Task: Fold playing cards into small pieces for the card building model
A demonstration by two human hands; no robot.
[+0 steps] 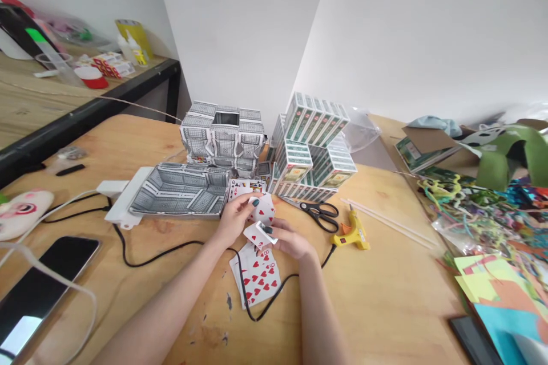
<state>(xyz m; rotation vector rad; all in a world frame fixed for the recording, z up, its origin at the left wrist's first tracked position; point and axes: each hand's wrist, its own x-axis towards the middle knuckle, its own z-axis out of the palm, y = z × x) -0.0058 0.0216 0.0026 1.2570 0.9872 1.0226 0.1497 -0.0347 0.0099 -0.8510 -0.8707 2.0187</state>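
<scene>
Between thumb and fingers my left hand (235,218) pinches a heart playing card (264,209). Lower and to the right, my right hand (291,239) is closed on a folded playing card (258,236) with red hearts. Under the hands, loose heart cards (258,282) lie fanned on the table, a black cord crossing them. Just beyond my fingers are face cards (246,185). To the left sits an open tray (180,191) built from grey-backed cards, and behind it stands a box-shaped card structure (225,137) with a square opening on top.
Stacked green-and-white card boxes (314,148) stand at the back. Black-handled scissors (319,214), a yellow glue gun (351,232) and glue sticks (391,222) lie to the right. A power strip (124,205) and phone (47,291) are left; craft scraps (500,217) fill the far right.
</scene>
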